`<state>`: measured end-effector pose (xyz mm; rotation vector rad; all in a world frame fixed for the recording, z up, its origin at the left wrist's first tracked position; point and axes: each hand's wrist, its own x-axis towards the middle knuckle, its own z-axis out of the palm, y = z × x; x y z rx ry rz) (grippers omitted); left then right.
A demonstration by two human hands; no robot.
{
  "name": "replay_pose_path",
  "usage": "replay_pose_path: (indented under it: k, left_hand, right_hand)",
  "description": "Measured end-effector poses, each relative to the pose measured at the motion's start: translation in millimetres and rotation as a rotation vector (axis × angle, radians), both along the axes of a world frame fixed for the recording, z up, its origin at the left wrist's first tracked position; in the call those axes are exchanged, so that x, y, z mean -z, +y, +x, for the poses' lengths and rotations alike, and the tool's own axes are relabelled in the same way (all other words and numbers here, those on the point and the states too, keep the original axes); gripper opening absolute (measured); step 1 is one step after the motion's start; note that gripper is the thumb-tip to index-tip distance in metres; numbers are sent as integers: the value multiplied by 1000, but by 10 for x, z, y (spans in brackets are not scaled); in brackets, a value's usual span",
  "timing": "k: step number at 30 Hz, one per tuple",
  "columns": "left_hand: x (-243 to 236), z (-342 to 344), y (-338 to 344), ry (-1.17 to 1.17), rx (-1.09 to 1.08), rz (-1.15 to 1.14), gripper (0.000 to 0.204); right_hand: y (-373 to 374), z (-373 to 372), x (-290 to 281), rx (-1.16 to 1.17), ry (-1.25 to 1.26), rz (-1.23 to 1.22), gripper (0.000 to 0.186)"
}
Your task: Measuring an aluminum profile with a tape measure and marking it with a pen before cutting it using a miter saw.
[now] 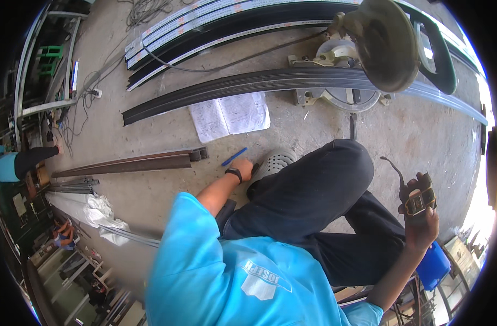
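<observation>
Low beside my left shoe [275,163], my left hand [241,169] is closed, its fingers curled at a blue pen [228,161]. The pen sticks out past the fingers on both sides, and a dark watch is on that wrist. Most of the left fingertips are hidden. Off to the right, my raised right hand [425,221] is wrapped round a small dark boxy device [416,202] with a yellowish frame on its face. A dark strap or cord [394,167] sticks up from the device. Beyond the pen, an open spiral notebook [226,120] with writing lies on the concrete floor.
A mitre saw [387,49] stands far right, with long dark profiles [248,82] lying across its base. More wrapped profiles [205,30] lie behind. Brown profiles [129,164] stretch leftward. Cables [85,103] tangle at left, where another person [7,163] is.
</observation>
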<state>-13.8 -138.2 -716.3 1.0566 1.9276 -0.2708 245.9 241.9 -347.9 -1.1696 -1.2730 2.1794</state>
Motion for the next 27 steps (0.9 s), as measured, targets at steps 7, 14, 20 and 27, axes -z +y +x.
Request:
replay_pose_path:
  k: [7, 14, 20, 27]
  left_hand:
    - [184, -49, -158, -64, -173, 106, 29]
    - [-475, -630, 659, -201, -909, 850, 30]
    - [-2173, -1027, 2028, -777, -737, 1316, 30]
    - [-2870, -1283, 1897, -1153, -737, 1146, 35]
  right_hand:
    - [-8, -131, 30, -72, 107, -10, 76]
    - [30, -609, 109, -211, -136, 193, 57]
    - [-215, -1636, -66, -676, -446, 761, 55]
    - [-576, -2572, -174, -913, -350, 1251, 73]
